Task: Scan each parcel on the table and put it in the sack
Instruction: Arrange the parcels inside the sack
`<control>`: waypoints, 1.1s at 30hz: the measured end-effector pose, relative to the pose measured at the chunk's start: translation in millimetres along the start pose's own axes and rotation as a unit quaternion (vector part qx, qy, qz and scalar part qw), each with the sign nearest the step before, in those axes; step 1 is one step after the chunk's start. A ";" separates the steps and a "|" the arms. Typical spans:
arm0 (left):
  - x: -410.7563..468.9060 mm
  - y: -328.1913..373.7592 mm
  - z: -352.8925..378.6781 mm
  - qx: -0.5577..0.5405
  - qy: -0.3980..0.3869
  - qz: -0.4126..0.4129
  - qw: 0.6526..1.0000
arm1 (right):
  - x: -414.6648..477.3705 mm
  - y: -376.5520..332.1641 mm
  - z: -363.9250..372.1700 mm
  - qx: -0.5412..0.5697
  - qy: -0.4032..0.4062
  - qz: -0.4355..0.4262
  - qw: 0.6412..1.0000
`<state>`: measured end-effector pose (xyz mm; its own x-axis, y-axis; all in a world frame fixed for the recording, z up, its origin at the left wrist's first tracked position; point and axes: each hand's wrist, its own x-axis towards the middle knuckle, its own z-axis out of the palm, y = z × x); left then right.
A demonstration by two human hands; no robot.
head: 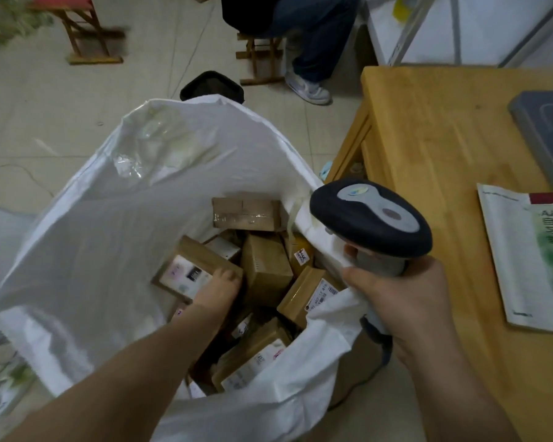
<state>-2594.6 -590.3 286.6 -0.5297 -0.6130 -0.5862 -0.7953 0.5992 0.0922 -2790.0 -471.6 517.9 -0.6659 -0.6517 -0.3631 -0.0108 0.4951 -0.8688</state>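
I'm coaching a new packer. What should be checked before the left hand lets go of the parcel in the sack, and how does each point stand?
1. The parcel inside the sack: ok, among other boxes.
2. Grip of the left hand on it: ok, fingers on its corner.
3. Mouth of sack open: ok, the right hand pinches it.
4. Hold on the scanner: ok, same hand.
5. Already scanned: cannot tell.
6. Next one on the table: cannot tell; none in view.
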 end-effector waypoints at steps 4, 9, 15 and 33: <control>26.3 -8.8 6.8 -0.005 -0.046 0.017 0.999 | 1.8 2.3 2.9 -0.021 0.006 -0.006 1.000; 9.0 -17.0 -24.7 -0.122 0.030 -0.023 0.992 | 2.1 0.3 1.1 -0.048 0.005 0.006 0.999; -72.0 -45.5 -101.3 -0.132 0.323 -0.235 0.907 | -8.3 -11.7 8.8 -0.113 0.004 0.052 0.992; -145.4 -84.0 -234.3 -0.543 0.279 -0.234 0.757 | -24.9 -67.3 -12.0 -0.030 0.059 -0.008 0.998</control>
<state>-2519.8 -672.2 552.7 0.0839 -0.9308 -0.3559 -0.5468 -0.3416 0.7644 -2781.6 -481.9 589.4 -0.7483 -0.5896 -0.3039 -0.0653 0.5213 -0.8509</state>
